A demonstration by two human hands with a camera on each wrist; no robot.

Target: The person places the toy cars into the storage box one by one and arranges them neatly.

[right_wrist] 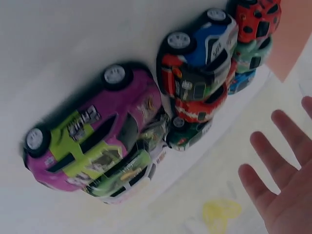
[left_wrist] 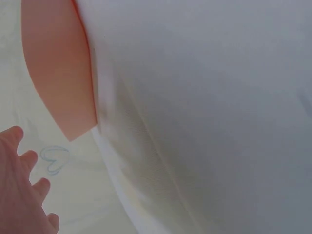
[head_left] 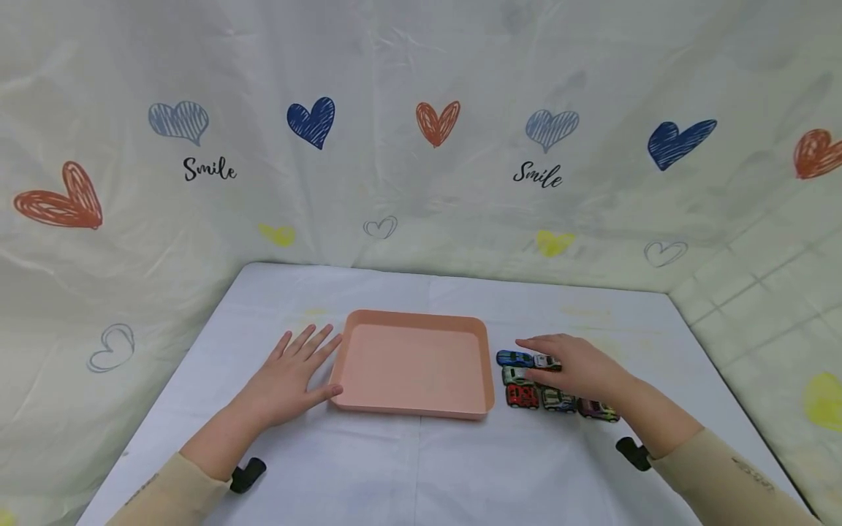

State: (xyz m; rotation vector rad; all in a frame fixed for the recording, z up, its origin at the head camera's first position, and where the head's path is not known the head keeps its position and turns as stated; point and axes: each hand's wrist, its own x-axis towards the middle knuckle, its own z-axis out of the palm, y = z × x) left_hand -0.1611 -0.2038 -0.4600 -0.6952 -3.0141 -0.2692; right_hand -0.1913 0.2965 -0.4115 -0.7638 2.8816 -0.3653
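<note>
A shallow pink tray [head_left: 413,365] lies on the white table. Beside its left edge is my left hand [head_left: 284,381], fingers spread, with the thumb and fingertips at the rim; whether they touch it I cannot tell. In the left wrist view the fingers of that left hand [left_wrist: 22,190] stand near the tray's pink wall [left_wrist: 61,63]. Over a cluster of several toy cars, right of the tray, hovers my right hand [head_left: 582,371], partly hiding them. Its straight fingers [right_wrist: 265,161] hold nothing. A red toy car [head_left: 522,396] and a purple and lime toy car [right_wrist: 97,131] show clearly.
The white-covered table [head_left: 368,467] runs back to a hanging sheet [head_left: 395,58] printed with hearts and "Smile". A similar sheet closes off the right side. Black wrist-worn devices [head_left: 248,475] sit at both sleeves.
</note>
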